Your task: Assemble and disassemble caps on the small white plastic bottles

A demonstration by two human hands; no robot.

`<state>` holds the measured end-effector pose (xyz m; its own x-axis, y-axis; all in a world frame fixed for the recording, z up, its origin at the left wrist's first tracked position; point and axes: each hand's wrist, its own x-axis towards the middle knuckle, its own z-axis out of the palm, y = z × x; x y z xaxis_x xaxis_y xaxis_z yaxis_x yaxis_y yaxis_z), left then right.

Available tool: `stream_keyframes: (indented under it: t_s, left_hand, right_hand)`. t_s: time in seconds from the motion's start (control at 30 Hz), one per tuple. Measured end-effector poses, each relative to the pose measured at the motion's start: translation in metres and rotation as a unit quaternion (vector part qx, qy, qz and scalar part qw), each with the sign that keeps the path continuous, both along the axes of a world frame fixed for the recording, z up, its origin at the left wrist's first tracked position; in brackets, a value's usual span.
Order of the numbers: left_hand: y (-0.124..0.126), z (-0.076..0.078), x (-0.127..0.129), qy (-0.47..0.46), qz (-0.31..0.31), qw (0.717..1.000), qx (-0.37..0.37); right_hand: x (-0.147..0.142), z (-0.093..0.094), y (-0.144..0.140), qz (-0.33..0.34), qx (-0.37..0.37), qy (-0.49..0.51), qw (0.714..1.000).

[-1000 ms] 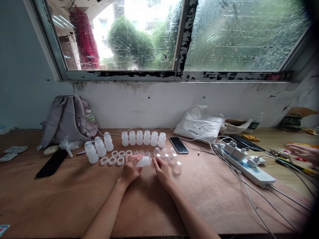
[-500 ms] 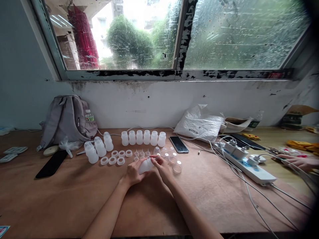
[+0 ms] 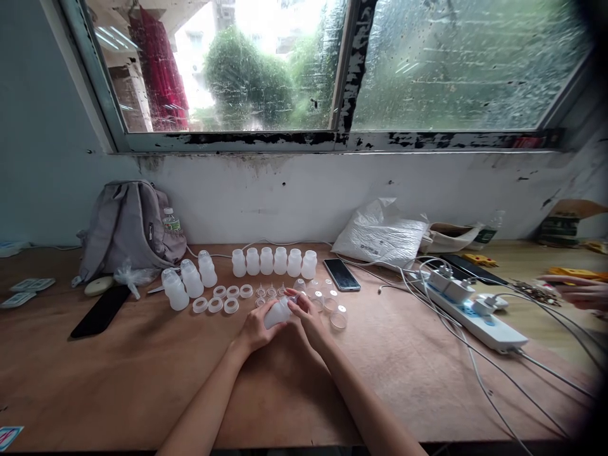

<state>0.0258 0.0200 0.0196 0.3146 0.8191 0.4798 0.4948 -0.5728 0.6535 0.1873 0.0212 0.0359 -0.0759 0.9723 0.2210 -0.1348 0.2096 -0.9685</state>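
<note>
Both of my hands close on one small translucent white plastic bottle (image 3: pixel 278 312), held tilted just above the brown wooden counter (image 3: pixel 118 373). My left hand (image 3: pixel 255 329) wraps its body from below in a grasping grip, while my right hand (image 3: pixel 310 316) pinches at its neck end with curled fingertips (image 3: pixel 293 297).

Just beyond the bottle lie white plastic rings (image 3: pixel 223 299), small clear nipples (image 3: pixel 270 292) and clear round caps (image 3: pixel 332 304). Behind them stands a row of five upright white bottles (image 3: pixel 274 261), with three capped bottles (image 3: pixel 190 282) to the left.

Compared with a second ago, the bottle has come up off the counter and swung from lying flat to slanted, and my hands have drawn closer together. At the far right, another person's hand (image 3: pixel 577 292) has shifted near the white power strip (image 3: pixel 475 316).

I cannot tell what sits at the bottle's mouth; my right fingers hide it. That other hand is cut off by the frame edge.
</note>
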Motion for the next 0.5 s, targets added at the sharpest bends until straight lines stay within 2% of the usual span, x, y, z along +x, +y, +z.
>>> stream_keyframes:
  t_s: [0.1,0.27,0.5]
  left_hand:
    - [0.0,-0.001,-0.001,-0.005,-0.008,1.0,-0.028]
    - [0.002,-0.005,0.001,0.002,0.004,1.0,-0.011]
    - [0.002,-0.012,0.005,0.043,0.028,0.996,0.072]
  right_hand:
    - [0.002,0.005,-0.001,0.045,-0.009,0.02,0.999]
    - [0.003,0.002,0.002,-0.012,-0.002,-0.018,1.0]
    - [0.002,-0.007,0.004,-0.069,0.051,-0.098,0.992]
